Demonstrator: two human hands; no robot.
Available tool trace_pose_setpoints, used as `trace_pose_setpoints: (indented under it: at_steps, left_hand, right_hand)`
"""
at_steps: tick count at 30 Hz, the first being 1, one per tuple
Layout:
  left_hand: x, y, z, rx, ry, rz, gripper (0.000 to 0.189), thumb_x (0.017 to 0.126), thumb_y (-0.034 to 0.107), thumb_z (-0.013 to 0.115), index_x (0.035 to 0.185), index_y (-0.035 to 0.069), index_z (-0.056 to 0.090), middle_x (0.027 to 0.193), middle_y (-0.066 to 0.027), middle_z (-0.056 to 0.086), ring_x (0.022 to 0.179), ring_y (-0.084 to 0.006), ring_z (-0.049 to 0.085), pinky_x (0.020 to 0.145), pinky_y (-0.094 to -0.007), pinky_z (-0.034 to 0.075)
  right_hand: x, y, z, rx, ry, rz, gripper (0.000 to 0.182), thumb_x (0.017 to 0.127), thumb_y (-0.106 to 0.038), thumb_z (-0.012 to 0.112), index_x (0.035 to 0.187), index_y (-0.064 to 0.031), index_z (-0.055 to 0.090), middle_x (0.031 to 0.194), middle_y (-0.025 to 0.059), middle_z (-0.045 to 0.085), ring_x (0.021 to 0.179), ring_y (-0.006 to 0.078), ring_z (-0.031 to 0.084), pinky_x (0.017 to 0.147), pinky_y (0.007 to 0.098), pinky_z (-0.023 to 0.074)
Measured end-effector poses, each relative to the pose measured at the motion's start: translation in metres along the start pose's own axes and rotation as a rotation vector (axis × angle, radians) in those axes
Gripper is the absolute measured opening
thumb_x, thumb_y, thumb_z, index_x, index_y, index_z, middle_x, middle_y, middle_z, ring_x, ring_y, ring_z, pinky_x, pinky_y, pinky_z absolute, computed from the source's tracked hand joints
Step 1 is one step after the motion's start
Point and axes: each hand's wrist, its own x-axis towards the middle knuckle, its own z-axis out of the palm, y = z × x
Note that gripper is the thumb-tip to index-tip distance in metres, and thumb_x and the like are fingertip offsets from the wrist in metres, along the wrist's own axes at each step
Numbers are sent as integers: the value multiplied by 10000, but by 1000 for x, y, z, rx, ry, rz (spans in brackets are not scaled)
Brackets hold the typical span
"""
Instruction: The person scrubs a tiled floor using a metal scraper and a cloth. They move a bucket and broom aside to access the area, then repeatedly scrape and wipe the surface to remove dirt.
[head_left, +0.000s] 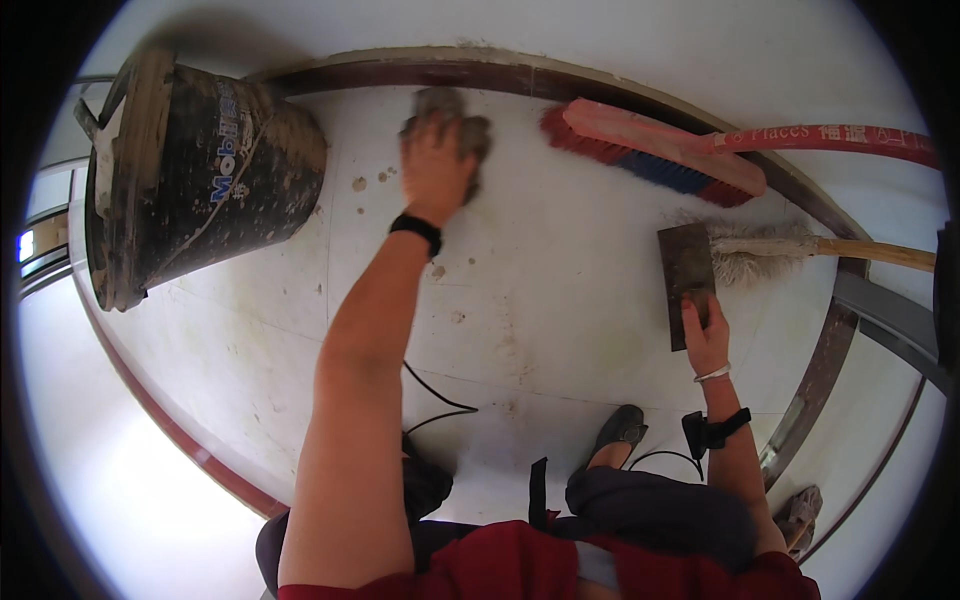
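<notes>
My left hand (433, 169) is stretched forward over the floor, its fingers spread on top of a dark grey wet-looking rag (441, 101). Hand and cloth are both blurred. Brown dirt spots (360, 184) dot the pale floor tiles (525, 247) just left of the hand. Over on the right side, my right hand (705, 337) grips the handle of a flat rectangular plastering trowel (679, 277). The trowel's blade partly covers the fluffy end of a wooden-handled mop (750, 251).
A dirty black plastic bucket (225, 165) stands at the left. A red broom (660, 146) lies near the dark red skirting (420, 73) at the far wall. Metal framing (885, 307) is at the right. A black cable (442, 397) hangs by my left arm.
</notes>
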Motion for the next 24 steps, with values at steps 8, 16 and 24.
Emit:
trace_pose_setpoints:
  at_steps: [8, 16, 24]
  left_hand:
    - [-12, 10, -31, -331, -11, 155, 460, 801, 192, 637, 1235, 76, 538, 1285, -107, 514, 1194, -289, 456, 1030, -412, 353]
    - [38, 30, 6, -201, 64, 148, 457, 819, 259, 621, 1227, 75, 534, 1294, -118, 490, 1210, -302, 434, 1034, -434, 340]
    - [4, -126, -1, 111, -113, -207, 462, 864, 327, 576, 1241, 67, 519, 1256, -173, 509, 1092, -391, 491, 907, -457, 447]
  right_hand:
    - [10, -4, -5, -12, -24, -1, 324, 897, -220, 614, 1106, 20, 553, 810, 141, 642, 706, 188, 584, 667, 300, 476]
    - [12, -13, 2, -24, -120, 67, 315, 894, -180, 606, 1117, 33, 538, 823, 149, 645, 727, 178, 602, 670, 303, 481]
    - [20, -42, 20, -104, -223, -128, 342, 863, -193, 634, 1117, 16, 539, 835, 180, 644, 727, 300, 634, 662, 337, 491]
